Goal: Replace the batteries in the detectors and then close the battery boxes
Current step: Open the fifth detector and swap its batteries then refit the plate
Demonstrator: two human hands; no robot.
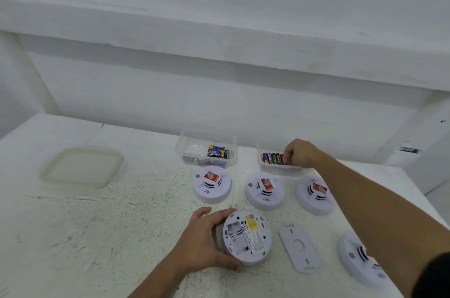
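Open detector (246, 237): battery bay empty, gripped in left hand (204, 237). Cover plate (298, 247): just right of that hand. Right hand (300, 154): pinching batteries (272, 158) inside box (280, 171). Other detectors (212, 184), beyond left hand: apparently pending.

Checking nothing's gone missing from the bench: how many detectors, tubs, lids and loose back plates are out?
Detectors: 5
Clear tubs: 2
Tub lid: 1
Loose back plate: 1
Batteries in the tubs: too bunched to count
Total: 9, batteries aside
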